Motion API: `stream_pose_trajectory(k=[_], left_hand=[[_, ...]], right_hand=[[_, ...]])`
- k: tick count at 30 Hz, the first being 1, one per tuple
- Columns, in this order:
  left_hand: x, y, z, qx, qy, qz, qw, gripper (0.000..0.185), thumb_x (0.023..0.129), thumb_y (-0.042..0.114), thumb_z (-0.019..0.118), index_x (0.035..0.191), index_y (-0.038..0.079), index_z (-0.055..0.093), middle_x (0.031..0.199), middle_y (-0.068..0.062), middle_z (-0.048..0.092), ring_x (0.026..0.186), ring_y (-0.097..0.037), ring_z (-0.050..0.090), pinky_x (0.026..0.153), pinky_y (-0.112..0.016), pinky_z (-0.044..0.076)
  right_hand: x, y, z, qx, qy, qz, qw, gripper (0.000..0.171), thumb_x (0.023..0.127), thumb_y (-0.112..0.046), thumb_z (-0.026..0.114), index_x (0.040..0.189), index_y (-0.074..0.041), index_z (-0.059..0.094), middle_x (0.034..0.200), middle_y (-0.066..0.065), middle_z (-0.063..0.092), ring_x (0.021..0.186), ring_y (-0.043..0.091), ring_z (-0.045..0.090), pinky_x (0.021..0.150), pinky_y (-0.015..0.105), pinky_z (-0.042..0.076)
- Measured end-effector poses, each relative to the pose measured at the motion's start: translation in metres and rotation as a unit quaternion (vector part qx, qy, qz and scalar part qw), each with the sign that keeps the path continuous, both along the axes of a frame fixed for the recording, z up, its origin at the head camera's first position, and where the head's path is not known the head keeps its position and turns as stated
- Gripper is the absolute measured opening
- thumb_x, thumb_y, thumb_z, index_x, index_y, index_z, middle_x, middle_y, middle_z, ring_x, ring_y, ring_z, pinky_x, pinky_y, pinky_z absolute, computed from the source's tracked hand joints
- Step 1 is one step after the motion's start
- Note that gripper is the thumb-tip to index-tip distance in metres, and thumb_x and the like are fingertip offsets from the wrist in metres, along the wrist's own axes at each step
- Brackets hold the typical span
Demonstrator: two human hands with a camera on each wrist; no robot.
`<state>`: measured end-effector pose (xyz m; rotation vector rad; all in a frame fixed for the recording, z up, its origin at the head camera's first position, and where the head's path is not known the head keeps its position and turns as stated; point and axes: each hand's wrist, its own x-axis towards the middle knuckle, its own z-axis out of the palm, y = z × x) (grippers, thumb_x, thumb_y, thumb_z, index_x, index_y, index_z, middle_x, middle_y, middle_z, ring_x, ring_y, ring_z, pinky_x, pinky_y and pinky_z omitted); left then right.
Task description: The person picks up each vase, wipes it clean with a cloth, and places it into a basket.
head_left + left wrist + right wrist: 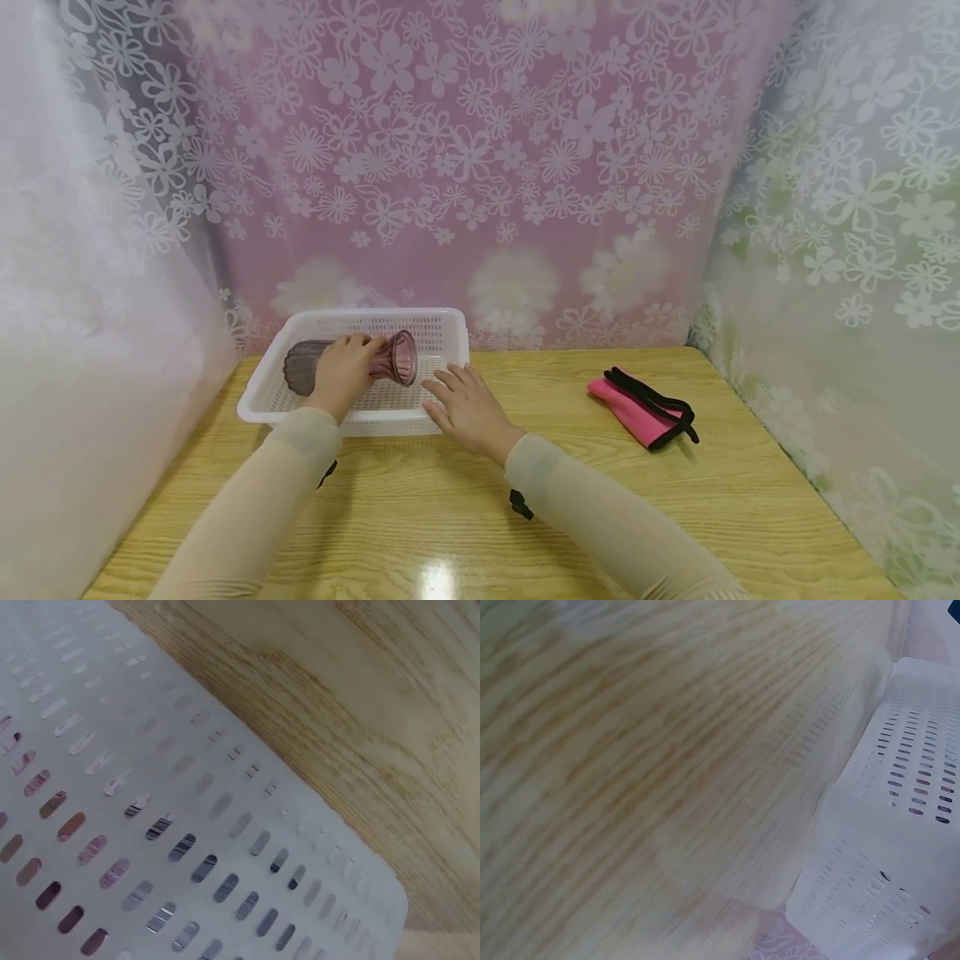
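Observation:
A ribbed, purple-tinted glass vase (402,358) lies on its side in a white perforated plastic basket (258,404), its flared mouth to the right. My left hand (345,371) grips the vase around its middle from above. At the basket's front right corner, my right hand (472,408) spreads its fingers over the rim, holding nothing. Slotted walls of the basket (180,802) fill much of the left wrist view, with the vase's colour showing through the slots. In the right wrist view the basket's corner (877,825) shows, and neither wrist view includes a hand.
On the right of the wood-grain table (570,517) lies a folded pink cloth item with black edging (641,408). Flower-patterned curtains (480,167) hang behind the table and along both sides. The basket stands near the table's back left.

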<state>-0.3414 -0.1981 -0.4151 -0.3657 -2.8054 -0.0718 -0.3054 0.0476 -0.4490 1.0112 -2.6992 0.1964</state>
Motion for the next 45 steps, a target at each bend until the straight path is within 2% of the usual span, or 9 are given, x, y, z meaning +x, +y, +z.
stream_pose_trajectory(k=[6,15,19,25,30,39,45], left_hand=[[-0.001,-0.001,-0.003,-0.021,-0.004,0.001,0.9998,0.061,0.083,0.026,0.084,0.138,0.015,0.059,0.129,-0.015,0.061,0.12,-0.04,0.054,0.101,-0.056,0.044],[-0.003,0.0,-0.007,-0.032,-0.025,-0.009,0.9991,0.058,0.081,0.023,0.086,0.133,0.012,0.062,0.13,-0.016,0.061,0.119,-0.041,0.054,0.102,-0.057,0.042],[-0.003,0.002,-0.008,-0.026,-0.041,-0.005,0.9988,0.057,0.082,0.019,0.084,0.134,0.012,0.061,0.131,-0.016,0.06,0.122,-0.041,0.052,0.103,-0.057,0.041],[-0.004,0.003,-0.01,-0.019,-0.034,-0.018,0.9991,0.053,0.081,0.008,0.083,0.131,0.01,0.063,0.128,-0.015,0.063,0.119,-0.041,0.054,0.103,-0.058,0.041],[-0.004,0.004,-0.012,-0.023,-0.051,-0.017,0.9983,0.055,0.081,0.004,0.081,0.133,0.011,0.062,0.131,-0.014,0.062,0.121,-0.04,0.052,0.105,-0.057,0.039],[-0.006,0.004,-0.012,-0.027,-0.062,-0.015,0.9976,0.058,0.08,0.005,0.082,0.135,0.011,0.061,0.132,-0.014,0.062,0.123,-0.04,0.051,0.106,-0.058,0.038],[-0.007,0.002,-0.012,-0.012,-0.072,-0.019,0.9972,0.061,0.079,0.006,0.083,0.136,0.009,0.059,0.135,-0.016,0.06,0.126,-0.041,0.049,0.109,-0.058,0.034]], right_hand=[[0.0,-0.001,0.001,0.008,-0.002,-0.004,1.0,0.055,0.108,-0.05,0.025,0.151,-0.022,0.046,0.154,0.005,0.044,0.147,0.028,0.029,0.121,0.048,0.014],[0.001,-0.001,0.0,-0.003,0.0,0.001,1.0,0.056,0.109,-0.049,0.025,0.152,-0.021,0.045,0.153,0.006,0.045,0.146,0.029,0.03,0.121,0.049,0.015],[0.001,-0.001,-0.001,-0.004,-0.002,0.001,1.0,0.056,0.109,-0.05,0.024,0.152,-0.021,0.045,0.153,0.007,0.045,0.146,0.029,0.031,0.121,0.049,0.015],[0.002,-0.001,0.001,-0.004,-0.011,-0.004,1.0,0.055,0.109,-0.049,0.026,0.153,-0.021,0.043,0.154,0.007,0.044,0.147,0.029,0.029,0.121,0.049,0.013],[0.002,-0.001,0.002,0.0,-0.015,-0.005,1.0,0.056,0.109,-0.049,0.025,0.153,-0.02,0.043,0.154,0.006,0.044,0.147,0.029,0.029,0.121,0.049,0.013],[0.002,-0.001,0.002,0.002,-0.016,-0.007,1.0,0.056,0.109,-0.049,0.026,0.153,-0.02,0.043,0.154,0.005,0.043,0.147,0.028,0.029,0.122,0.048,0.012],[0.002,-0.001,0.002,-0.001,-0.016,-0.005,1.0,0.055,0.109,-0.048,0.027,0.153,-0.019,0.043,0.154,0.006,0.044,0.147,0.028,0.03,0.122,0.049,0.013]])
